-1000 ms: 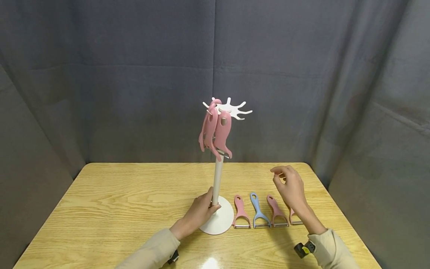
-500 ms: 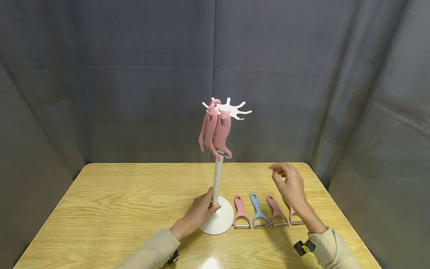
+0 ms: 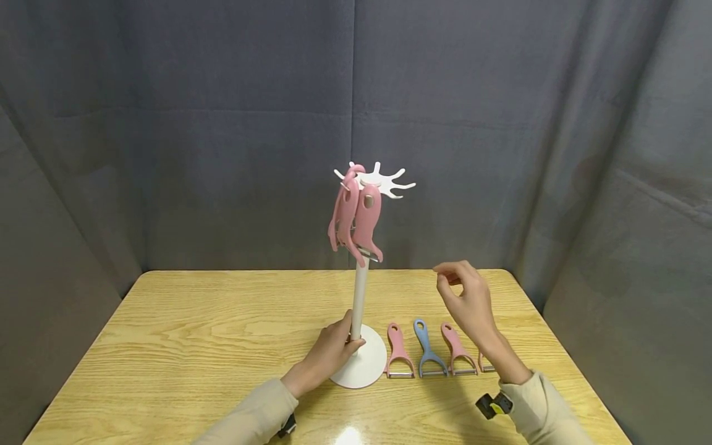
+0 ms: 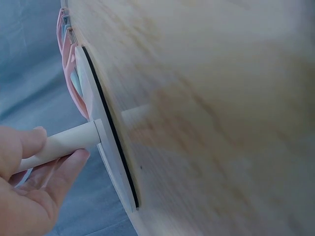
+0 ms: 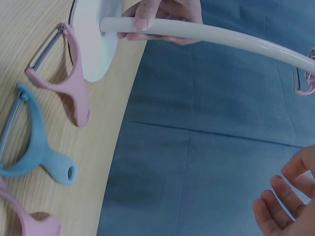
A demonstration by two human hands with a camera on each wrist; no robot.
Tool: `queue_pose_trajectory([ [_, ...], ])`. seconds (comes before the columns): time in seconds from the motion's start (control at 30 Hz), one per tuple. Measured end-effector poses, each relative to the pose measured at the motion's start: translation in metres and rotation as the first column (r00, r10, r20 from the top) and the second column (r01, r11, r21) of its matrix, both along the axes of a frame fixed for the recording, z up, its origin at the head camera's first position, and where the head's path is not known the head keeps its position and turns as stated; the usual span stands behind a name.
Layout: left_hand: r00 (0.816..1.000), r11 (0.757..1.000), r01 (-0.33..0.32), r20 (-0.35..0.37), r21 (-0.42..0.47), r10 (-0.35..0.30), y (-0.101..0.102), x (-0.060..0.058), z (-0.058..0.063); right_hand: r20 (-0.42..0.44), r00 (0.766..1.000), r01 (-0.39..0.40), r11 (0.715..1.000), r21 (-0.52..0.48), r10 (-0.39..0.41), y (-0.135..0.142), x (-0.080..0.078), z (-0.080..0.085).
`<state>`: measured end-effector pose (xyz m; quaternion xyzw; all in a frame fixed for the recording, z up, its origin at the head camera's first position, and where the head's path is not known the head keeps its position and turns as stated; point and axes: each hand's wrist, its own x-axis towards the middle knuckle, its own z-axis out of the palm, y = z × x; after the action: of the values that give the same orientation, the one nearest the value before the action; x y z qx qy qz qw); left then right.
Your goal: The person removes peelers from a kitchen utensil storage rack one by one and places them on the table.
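My left hand [image 3: 329, 351] grips the white pole [image 3: 359, 293] of a stand low down, close over its round base [image 3: 364, 372]; the left wrist view shows thumb and fingers around the pole. Several pink peelers [image 3: 367, 216] hang by their handle holes from the left and front arms of the stand's top [image 3: 381, 179]. My right hand [image 3: 470, 303] is raised over the right of the table, fingers loosely bent and holding nothing. Beneath and left of it lie a pink peeler [image 3: 396, 339], a blue peeler [image 3: 423, 337] and another pink peeler [image 3: 453, 338], handles pointing away.
One more peeler [image 3: 487, 366] shows only in part behind the right forearm. The wooden table [image 3: 183, 334] reaches back to a grey curtain [image 3: 239, 185], which also hangs at both sides. Arms at the back and right of the stand's top carry nothing.
My right hand has risen slightly and shifted left, over the peelers in the row. The left hand stays on the pole, and the hanging peelers keep their places.
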<state>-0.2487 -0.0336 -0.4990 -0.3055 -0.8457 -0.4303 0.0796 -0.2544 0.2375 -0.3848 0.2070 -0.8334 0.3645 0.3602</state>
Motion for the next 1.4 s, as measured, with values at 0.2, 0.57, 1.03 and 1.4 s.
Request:
queue_pose_trajectory([
  [0.2, 1.0, 1.0, -0.002, 0.001, -0.005, 0.002, 0.0, 0.0, -0.001, -0.019, 0.997, -0.076, 0.997, -0.033, 0.076, -0.011, 0.0, 0.0],
  [0.57, 1.0, 1.0, -0.001, 0.005, -0.001, 0.001, -0.001, 0.001, -0.001, -0.029, 0.971, -0.24, 0.968, -0.069, 0.238, -0.045, 0.017, 0.017],
  [1.03, 0.999, 1.0, 0.013, 0.039, 0.008, -0.013, 0.0, -0.001, 0.002, 0.117, 0.905, -0.384, 0.904, -0.191, 0.409, -0.08, 0.033, 0.025],
  [1.4, 1.0, 1.0, 0.015, 0.012, 0.002, -0.015, -0.001, -0.001, 0.003, 0.146, 0.866, -0.444, 0.869, -0.219, 0.479, -0.1, 0.037, 0.023],
])
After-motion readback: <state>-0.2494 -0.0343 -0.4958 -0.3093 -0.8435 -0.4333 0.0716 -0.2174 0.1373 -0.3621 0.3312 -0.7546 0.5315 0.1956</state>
